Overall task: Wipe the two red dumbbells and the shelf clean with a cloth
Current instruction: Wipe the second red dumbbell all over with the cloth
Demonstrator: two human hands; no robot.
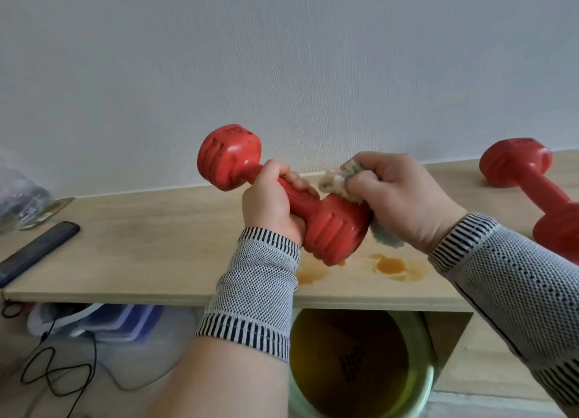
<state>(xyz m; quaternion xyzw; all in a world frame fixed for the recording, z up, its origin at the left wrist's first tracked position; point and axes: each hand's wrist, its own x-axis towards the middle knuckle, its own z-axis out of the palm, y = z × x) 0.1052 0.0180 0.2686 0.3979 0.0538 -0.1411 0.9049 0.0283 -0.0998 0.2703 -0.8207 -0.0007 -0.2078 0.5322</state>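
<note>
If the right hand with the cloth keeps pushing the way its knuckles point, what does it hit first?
Likely the left hand gripping the dumbbell handle: the right hand and its cloth point left along that bar. Depth is uncertain.

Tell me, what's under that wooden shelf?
Under the shelf stands a pale green bucket of yellowish liquid, with plastic-wrapped items and a black cable to its left. The forearms and shelf board hide the rest.

A dark remote (37, 251) and a crinkled plastic bag (18, 195) lie far left of the left hand (272, 201); a green bucket (360, 364) and black cable (53, 373) sit below.
</note>
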